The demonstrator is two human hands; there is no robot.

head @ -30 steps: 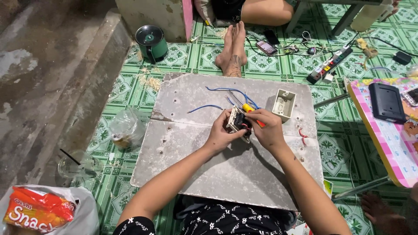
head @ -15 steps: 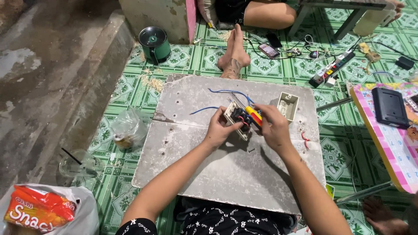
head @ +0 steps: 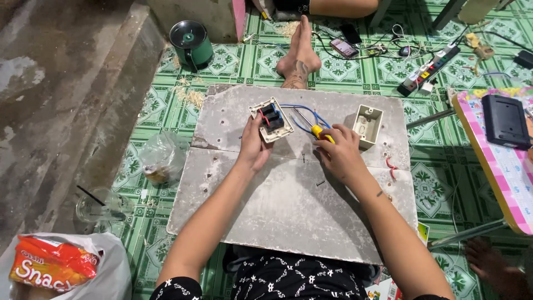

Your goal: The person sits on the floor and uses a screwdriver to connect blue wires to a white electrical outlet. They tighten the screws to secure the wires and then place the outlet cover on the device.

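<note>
My left hand (head: 254,145) grips a white wall switch (head: 271,120) turned back-side up, its dark blue terminals showing, with red and blue wires (head: 304,114) running from it. My right hand (head: 340,152) holds a yellow-handled screwdriver (head: 312,126), its metal tip pointing toward the switch. Both hands hover over a grey board (head: 288,205) lying on the floor. A white mounting box (head: 367,125) stands on the board just right of my right hand.
Another person's bare feet (head: 297,51) rest beyond the board. A green round container (head: 191,42), a power strip (head: 430,69), a phone (head: 344,48), a plastic bag (head: 162,158), a snack bag (head: 53,264) and a low pink table with a black device (head: 505,121) surround it.
My left hand has lifted the switch up and to the left, away from my right hand. The right hand with the screwdriver stays near the board's middle.
</note>
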